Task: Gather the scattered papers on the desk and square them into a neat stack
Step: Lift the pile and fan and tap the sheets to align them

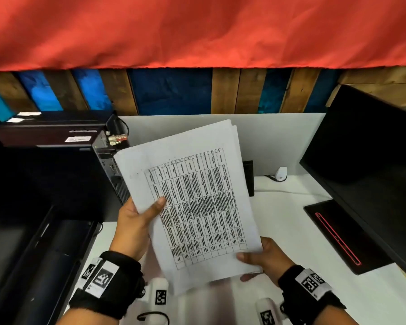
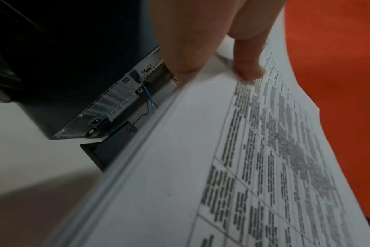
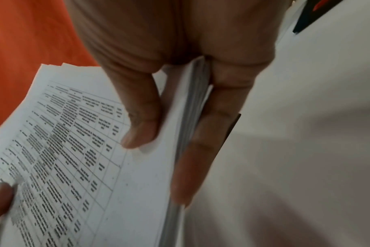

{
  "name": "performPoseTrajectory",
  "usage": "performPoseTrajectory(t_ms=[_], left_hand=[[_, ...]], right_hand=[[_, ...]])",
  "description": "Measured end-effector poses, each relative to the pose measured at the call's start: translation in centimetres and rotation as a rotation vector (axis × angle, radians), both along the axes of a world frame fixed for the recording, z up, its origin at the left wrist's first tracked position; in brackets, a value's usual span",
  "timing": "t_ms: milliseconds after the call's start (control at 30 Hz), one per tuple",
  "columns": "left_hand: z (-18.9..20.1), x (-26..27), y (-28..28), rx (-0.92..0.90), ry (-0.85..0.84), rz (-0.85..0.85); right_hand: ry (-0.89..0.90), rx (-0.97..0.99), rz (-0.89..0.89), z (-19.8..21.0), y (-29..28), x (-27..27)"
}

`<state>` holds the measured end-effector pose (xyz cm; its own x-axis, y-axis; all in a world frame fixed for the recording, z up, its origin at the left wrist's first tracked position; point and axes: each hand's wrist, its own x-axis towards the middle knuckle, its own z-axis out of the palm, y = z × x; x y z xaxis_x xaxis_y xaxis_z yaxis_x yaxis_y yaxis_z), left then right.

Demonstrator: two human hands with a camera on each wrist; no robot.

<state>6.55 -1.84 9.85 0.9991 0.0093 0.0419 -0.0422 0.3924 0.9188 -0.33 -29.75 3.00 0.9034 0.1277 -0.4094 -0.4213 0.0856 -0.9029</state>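
A stack of white papers [image 1: 192, 200] with a printed table on the top sheet is held up above the white desk [image 1: 291, 231], tilted, its far edges slightly fanned. My left hand [image 1: 138, 219] grips the stack's left edge, thumb on top and fingers underneath. My right hand [image 1: 260, 256] pinches the near right corner, thumb on top. In the left wrist view the stack of papers [image 2: 232, 158] runs away from my thumb. In the right wrist view the stack of papers [image 3: 95, 150] sits between my thumb and fingers [image 3: 205, 142], which lie along its underside.
A black computer tower [image 1: 108, 165] stands at the left, next to dark equipment. A black monitor [image 1: 366, 160] and its base with a red line [image 1: 338, 235] stand at the right. A small white device [image 1: 281, 173] with a cable lies by the grey partition.
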Motion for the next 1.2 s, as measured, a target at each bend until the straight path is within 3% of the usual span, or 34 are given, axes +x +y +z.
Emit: performPoseTrajectory(t_ms=[133, 267, 333, 467, 633, 867, 1200], left_hand=[[-1.5, -0.8, 0.5, 0.100, 0.101, -0.268], [-5.7, -4.0, -0.5, 0.256, 0.392, -0.541], [-6.8, -5.0, -1.1, 0.271, 0.459, -0.509], [-7.4, -4.7, -1.6, 0.379, 0.394, -0.324], [-6.9, -4.1, -2.4, 0.419, 0.294, -0.208], [-4.3, -2.3, -2.8, 0.264, 0.220, 0.030], [0.8, -2.6, -4.0, 0.229, -0.040, 0.079]], right_hand=[[-0.027, 0.052, -0.095, -0.2, 0.4, -0.1], [-0.044, 0.068, -0.173, -0.7, 0.7, -0.3], [-0.050, 0.038, -0.175, -0.9, 0.6, -0.5], [-0.101, -0.041, -0.134, -1.3, 0.3, -0.2], [-0.172, -0.050, -0.298, -0.6, 1.0, 1.0], [-0.250, -0.052, -0.325, 1.6, 1.6, 1.6], [-0.473, -0.057, -0.440, 6.7, 3.1, 1.2]])
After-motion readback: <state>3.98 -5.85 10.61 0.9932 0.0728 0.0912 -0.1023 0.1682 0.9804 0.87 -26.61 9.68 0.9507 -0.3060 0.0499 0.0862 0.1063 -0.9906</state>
